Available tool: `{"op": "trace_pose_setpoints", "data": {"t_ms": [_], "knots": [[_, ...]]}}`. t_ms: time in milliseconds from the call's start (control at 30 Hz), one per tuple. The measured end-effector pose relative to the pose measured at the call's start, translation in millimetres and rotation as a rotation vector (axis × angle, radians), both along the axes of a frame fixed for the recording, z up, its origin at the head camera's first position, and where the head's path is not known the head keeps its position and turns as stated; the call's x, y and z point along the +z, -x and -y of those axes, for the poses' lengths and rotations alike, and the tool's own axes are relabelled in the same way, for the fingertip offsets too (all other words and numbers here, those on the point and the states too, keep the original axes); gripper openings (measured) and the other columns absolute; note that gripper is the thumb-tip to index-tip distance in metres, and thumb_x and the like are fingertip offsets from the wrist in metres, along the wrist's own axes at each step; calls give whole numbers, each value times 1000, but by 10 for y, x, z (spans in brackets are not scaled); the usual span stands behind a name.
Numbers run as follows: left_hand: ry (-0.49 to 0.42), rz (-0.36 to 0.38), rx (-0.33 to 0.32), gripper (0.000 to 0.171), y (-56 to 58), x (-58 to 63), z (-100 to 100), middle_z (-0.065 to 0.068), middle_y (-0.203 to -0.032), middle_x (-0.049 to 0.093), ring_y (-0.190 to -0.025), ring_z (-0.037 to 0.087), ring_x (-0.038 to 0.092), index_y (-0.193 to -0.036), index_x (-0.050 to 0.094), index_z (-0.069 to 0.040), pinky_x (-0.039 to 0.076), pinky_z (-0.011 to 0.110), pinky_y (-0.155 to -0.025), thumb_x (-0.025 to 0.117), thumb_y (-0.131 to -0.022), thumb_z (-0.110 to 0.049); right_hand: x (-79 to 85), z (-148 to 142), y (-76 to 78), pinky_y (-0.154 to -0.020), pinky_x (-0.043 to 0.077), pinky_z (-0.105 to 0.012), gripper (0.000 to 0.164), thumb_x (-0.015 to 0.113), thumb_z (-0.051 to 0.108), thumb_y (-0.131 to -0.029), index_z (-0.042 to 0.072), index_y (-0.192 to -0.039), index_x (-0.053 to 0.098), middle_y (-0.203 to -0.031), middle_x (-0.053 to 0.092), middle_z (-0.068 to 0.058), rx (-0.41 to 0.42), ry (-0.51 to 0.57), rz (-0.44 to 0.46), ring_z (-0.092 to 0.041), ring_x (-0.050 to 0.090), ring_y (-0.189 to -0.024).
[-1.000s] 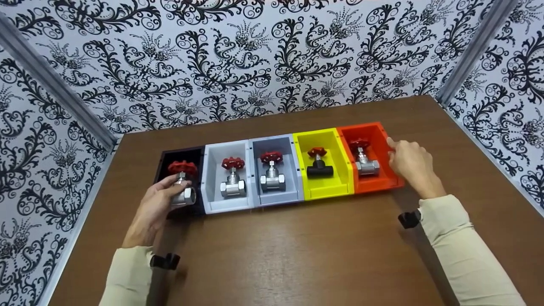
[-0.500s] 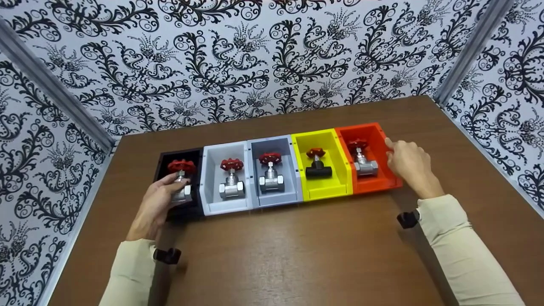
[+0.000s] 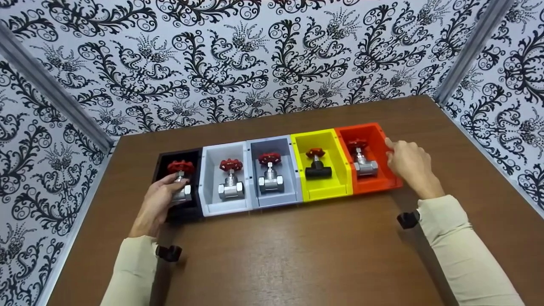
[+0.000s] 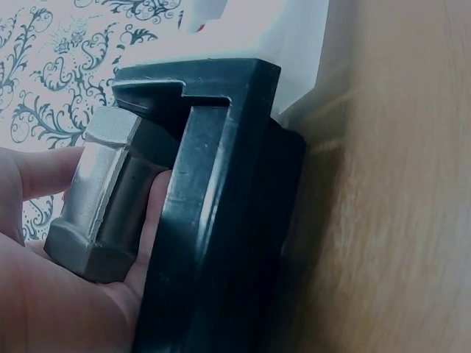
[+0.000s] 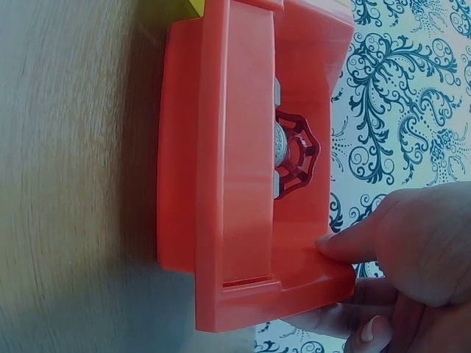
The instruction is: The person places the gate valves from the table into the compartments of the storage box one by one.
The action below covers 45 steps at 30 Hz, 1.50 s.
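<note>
My left hand (image 3: 155, 204) holds a silver gate valve (image 3: 182, 193) with a red handwheel (image 3: 180, 166) at the black bin (image 3: 196, 206) on the left end of a row. In the left wrist view, the valve's hex-ended body (image 4: 103, 191) lies between thumb and fingers, beside the black bin's front wall (image 4: 206, 198). My right hand (image 3: 410, 168) pinches the outer side wall of the red bin (image 3: 389, 180), thumb inside and fingers outside. Within that bin stands another silver valve (image 3: 364, 165) with a red wheel, partly hidden by the front wall in the right wrist view.
Between the end bins are a white bin (image 3: 208, 208) and a grey bin (image 3: 293, 197), each with a silver valve, and a yellow bin (image 3: 325, 193) with a black-bodied valve (image 3: 318, 171). The brown table (image 3: 276, 255) meets patterned walls (image 3: 255, 63) behind and at both sides.
The valve in my left hand has turned slightly and shifted a little farther into the black bin. My right hand keeps its grip on the red bin. The head view has shifted slightly.
</note>
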<state>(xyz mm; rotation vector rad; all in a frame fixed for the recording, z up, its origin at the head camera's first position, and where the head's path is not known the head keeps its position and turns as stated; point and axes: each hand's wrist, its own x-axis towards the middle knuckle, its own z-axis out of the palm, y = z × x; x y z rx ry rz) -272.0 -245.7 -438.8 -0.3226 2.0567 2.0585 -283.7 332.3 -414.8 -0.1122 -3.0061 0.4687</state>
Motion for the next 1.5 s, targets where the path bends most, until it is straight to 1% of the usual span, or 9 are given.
{"op": "trace_pose_setpoints", "data": {"t_ms": [167,367,533,700,967,1100,1233,1333,1500], "knots": [[22,-3,-1,55,25,-24,-7,-5,-93,66,-76,5,65,-150,36,0,55,22,-71,55,-101,-17,4,-4,3,-64,46,-57,44,54,15,-95,3,-138,56,-117,58,-41,-10,4,9,-53,59,-81],[46,2,-9,56,67,-49,-12,-6,-90,65,-74,4,64,-150,35,2,54,22,-70,55,-100,-16,0,-16,-10,-64,46,-58,47,53,14,-95,7,-141,53,-122,55,-40,-6,7,6,-54,59,-82],[54,14,-31,57,78,-66,1,-4,-100,63,-77,3,64,-151,31,2,53,20,-72,52,-102,-17,-6,-2,-13,-67,47,-60,48,53,14,-95,9,-143,51,-126,55,-38,5,5,4,-53,59,-83],[73,11,-31,56,96,-82,-4,-2,-108,61,-80,3,64,-151,33,2,53,20,-73,52,-102,-17,5,-1,-8,-68,47,-59,49,53,15,-95,9,-144,48,-128,53,-39,5,7,26,-51,59,-82],[126,-3,-31,54,124,-108,-23,-6,-95,63,-77,4,62,-148,38,3,52,20,-69,55,-100,-15,-3,-14,-9,-67,47,-59,50,53,14,-95,9,-144,48,-128,53,-39,6,12,22,-51,58,-82],[152,-4,-29,53,125,-117,-32,-5,-95,64,-76,3,62,-147,39,2,52,21,-69,55,-100,-16,-8,-19,-5,-67,47,-59,50,53,14,-95,9,-144,48,-126,54,-39,8,10,19,-50,58,-81],[196,-9,-32,54,123,-119,-40,-4,-104,62,-79,2,61,-147,40,2,50,19,-72,57,-100,-18,-6,-26,-6,-67,47,-58,50,53,14,-95,8,-144,47,-127,53,-40,8,10,26,-51,58,-82],[242,-8,-38,54,128,-126,-48,3,-116,59,-85,3,59,-148,41,0,48,19,-78,57,-100,-20,-7,-22,-10,-67,47,-58,49,53,14,-96,8,-144,48,-126,53,-40,1,8,29,-51,58,-82],[281,-1,-49,58,134,-141,-60,18,-145,45,-116,17,50,-150,37,1,38,31,-102,56,-100,-20,-7,-3,-18,-67,47,-61,48,53,13,-94,8,-142,52,-121,56,-40,7,-4,-4,-54,58,-84]]}}
